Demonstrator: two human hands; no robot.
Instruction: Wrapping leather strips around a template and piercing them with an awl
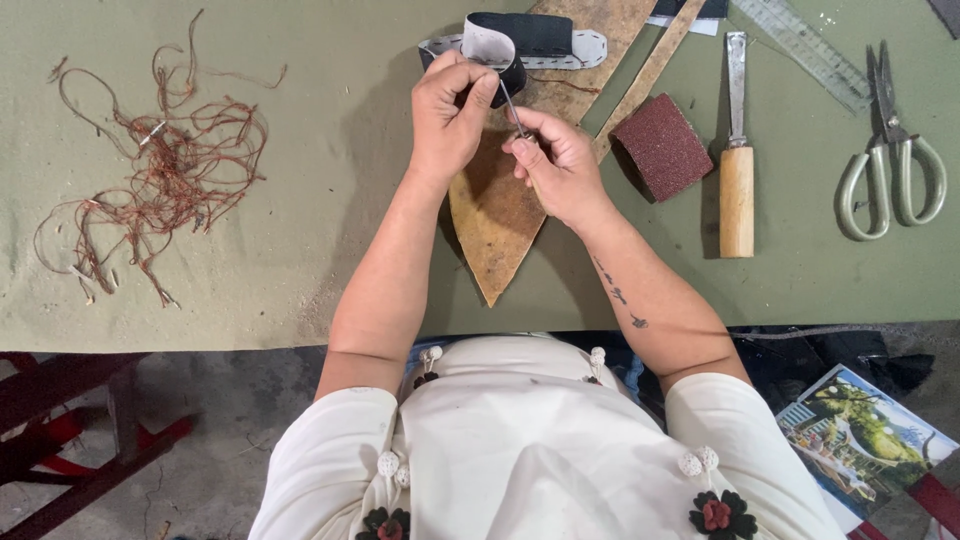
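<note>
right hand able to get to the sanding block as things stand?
Probably yes. The sanding block lies just beside the right hand with bare table between, but that hand's grip is shut on a thin needle-like tool.

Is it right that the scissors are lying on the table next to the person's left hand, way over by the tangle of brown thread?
Not quite. The scissors do lie on the table, but on the far right side, beyond the wooden-handled tool, nearer the right hand. The tangle of brown thread is on the left. The head view shows this.

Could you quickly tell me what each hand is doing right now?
Left hand: closed, pinching the dark shoe piece.
Right hand: closed on a thin metal needle.
</note>
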